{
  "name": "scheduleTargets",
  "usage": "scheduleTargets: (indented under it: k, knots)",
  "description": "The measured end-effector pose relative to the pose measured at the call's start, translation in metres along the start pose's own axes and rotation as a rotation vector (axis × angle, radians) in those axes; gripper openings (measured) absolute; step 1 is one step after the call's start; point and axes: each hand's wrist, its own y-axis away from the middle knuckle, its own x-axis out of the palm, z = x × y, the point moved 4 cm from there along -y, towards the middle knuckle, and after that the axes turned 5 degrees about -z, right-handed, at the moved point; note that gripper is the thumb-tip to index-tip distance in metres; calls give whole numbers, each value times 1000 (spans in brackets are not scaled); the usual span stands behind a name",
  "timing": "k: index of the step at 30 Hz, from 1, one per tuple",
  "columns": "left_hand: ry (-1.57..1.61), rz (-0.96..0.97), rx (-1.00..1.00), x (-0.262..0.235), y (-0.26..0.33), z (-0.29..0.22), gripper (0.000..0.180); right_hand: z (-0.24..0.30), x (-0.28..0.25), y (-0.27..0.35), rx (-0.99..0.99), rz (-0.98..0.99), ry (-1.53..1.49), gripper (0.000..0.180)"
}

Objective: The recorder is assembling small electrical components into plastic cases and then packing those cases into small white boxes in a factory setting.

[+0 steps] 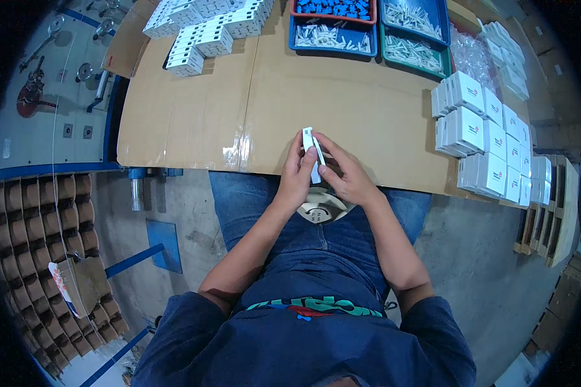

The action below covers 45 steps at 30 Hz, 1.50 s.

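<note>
Brown cardboard dividers (pixel 42 258) form a grid at the lower left of the frame, below a grey panel with a blue edge (pixel 19 138). Next comes the bench (pixel 342 103), topped with flat brown cardboard, small white boxes (pixel 213 42) stacked at its far side. Mid-frame, by the bench's near edge, my left grip (pixel 297 169) grasps a slim white rectangular piece (pixel 308 138); what seems a narrow white strip (pixel 319 153) slants along its right side. My right grip (pixel 342 173) grasps from the other side, thumb low, fingers higher up. I judge the step in hand to be working these parts together or apart, though I cannot tell which; the next move calls for light, even pressure from both thumbs. Along the top of the frame sit a red plastic tray (pixel 332 22) of blue parts, then blue plastic trays (pixel 332 53) and a green plastic tray (pixel 410 67) of white pieces. Rightmost are stacked white cube-like boxes (pixel 487 138) and a pale wooden pallet (pixel 565 213).
</note>
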Motion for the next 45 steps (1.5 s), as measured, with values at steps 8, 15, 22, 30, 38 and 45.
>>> scheduleTargets:
  k: [8,15,22,30,38,45]
  knots:
    - [94,12,-93,3,4,-11,70,-7,-5,-2,10,-31,-3,63]
    - [103,62,-23,8,4,-27,70,3,3,-1,-153,-89,314,71]
    - [320,94,-128,11,7,-31,59,16,21,1,-87,-82,493,83]
    - [339,88,-296,5,1,-24,57,11,19,0,-55,-70,619,85]
    - [24,37,-107,5,-1,-29,49,-4,13,0,-66,-155,442,106]
    - [-313,42,392,7,3,-43,47,-9,12,-1,73,-85,239,106]
